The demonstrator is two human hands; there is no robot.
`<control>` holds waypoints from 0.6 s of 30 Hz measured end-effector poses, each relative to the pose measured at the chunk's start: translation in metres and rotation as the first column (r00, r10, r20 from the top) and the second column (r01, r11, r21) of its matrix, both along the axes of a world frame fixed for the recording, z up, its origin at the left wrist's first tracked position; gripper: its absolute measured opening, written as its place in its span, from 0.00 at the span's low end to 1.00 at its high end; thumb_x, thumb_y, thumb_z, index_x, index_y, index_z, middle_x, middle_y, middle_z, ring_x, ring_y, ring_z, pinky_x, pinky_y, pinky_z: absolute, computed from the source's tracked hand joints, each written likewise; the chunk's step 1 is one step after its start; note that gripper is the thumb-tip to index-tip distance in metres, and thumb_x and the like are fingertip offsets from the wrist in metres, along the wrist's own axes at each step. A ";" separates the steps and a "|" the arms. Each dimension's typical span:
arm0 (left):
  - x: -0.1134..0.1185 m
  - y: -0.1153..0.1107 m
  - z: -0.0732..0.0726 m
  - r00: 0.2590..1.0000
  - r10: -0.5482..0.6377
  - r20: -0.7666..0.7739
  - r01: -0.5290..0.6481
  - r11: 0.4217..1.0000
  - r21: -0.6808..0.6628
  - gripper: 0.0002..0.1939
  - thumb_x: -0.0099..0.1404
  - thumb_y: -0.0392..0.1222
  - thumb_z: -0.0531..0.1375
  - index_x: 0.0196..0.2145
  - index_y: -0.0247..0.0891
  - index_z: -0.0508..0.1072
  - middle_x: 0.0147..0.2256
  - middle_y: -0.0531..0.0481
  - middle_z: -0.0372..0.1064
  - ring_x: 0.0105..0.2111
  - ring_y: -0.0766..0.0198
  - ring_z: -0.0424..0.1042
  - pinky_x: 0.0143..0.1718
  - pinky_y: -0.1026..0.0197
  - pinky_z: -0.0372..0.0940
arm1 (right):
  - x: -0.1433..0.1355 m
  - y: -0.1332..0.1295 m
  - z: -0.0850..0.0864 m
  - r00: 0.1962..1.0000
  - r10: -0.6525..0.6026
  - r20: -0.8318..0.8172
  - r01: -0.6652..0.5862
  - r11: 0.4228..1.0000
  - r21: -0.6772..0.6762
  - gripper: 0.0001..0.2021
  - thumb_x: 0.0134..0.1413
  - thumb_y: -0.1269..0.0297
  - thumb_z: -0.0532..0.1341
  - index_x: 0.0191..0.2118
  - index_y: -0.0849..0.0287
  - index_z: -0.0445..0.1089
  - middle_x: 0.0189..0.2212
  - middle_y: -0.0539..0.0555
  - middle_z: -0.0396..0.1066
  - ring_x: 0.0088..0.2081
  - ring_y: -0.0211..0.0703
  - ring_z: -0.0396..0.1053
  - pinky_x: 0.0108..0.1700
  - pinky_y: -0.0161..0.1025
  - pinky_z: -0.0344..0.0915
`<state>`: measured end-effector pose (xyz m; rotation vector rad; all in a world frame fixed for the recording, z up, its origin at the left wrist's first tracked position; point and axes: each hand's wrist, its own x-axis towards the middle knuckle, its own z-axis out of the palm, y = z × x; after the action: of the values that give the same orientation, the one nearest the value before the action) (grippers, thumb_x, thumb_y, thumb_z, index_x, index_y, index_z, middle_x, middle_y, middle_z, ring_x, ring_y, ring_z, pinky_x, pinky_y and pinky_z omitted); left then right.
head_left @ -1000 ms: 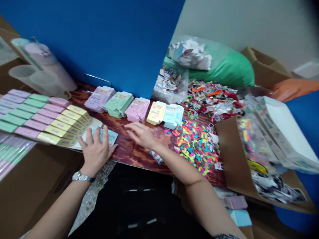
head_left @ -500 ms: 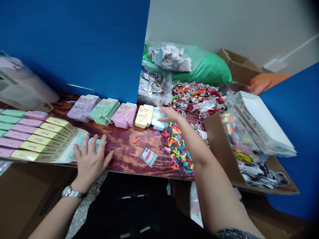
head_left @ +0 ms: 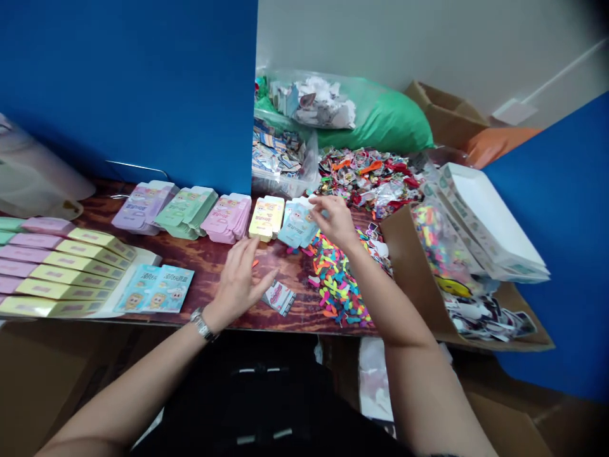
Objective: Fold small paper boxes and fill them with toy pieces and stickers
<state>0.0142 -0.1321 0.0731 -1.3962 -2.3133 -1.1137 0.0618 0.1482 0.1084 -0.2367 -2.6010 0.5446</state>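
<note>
My right hand (head_left: 334,221) is closed on the right edge of a light blue flat box (head_left: 297,223), at the right end of a row of flat boxes. Over the middle of the table hangs my left hand (head_left: 240,279), fingers apart and holding nothing. Just beyond its fingertips are the yellow boxes (head_left: 267,217) and pink boxes (head_left: 226,218). A dark printed card (head_left: 280,298) lies right of my left thumb. Two light blue packets (head_left: 166,289) rest side by side at the tray's right end.
Filled yellow boxes (head_left: 71,273) stand in rows at the left. Green boxes (head_left: 186,212) and purple boxes (head_left: 143,206) continue the row. Colourful small pieces (head_left: 339,279) lie beside my right forearm; a cardboard box (head_left: 409,266) stands further right.
My left hand has moved right, away from the light blue packets, which now show fully. My right hand's fingers have closed at the blue box, which is tilted. The view has shifted slightly.
</note>
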 end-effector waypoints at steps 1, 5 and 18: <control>0.003 0.011 0.001 1.000 -0.006 0.017 0.006 1.000 0.018 0.40 0.66 0.53 0.60 0.67 0.30 0.48 0.59 0.32 0.57 0.60 0.48 0.59 0.61 0.48 0.58 | 0.010 -0.012 0.006 0.999 0.025 -0.035 -0.026 0.999 -0.026 0.13 0.61 0.66 0.59 0.49 0.62 0.72 0.36 0.55 0.73 0.49 0.45 0.63 0.57 0.44 0.60; 0.017 0.040 -0.007 0.999 0.048 0.017 -0.048 0.998 -0.036 0.57 0.59 0.63 0.62 0.68 0.24 0.38 0.57 0.26 0.58 0.55 0.41 0.62 0.54 0.45 0.63 | 0.040 -0.071 0.013 0.990 0.068 -0.122 -0.091 0.977 -0.194 0.12 0.61 0.64 0.60 0.49 0.59 0.72 0.35 0.53 0.72 0.46 0.41 0.66 0.52 0.40 0.64; -0.006 -0.064 -0.029 0.829 0.487 0.277 -0.480 0.872 -0.097 0.41 0.51 0.59 0.66 0.56 0.32 0.63 0.46 0.40 0.68 0.40 0.51 0.73 0.38 0.54 0.68 | 0.002 -0.122 -0.068 0.857 0.508 0.090 -0.498 0.860 -0.111 0.15 0.67 0.68 0.52 0.53 0.62 0.71 0.52 0.56 0.69 0.54 0.39 0.66 0.60 0.38 0.63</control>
<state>0.0085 -0.1959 0.0440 -0.6003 -2.6734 -1.1837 0.0636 0.0258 0.0403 0.4191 -2.7547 0.8406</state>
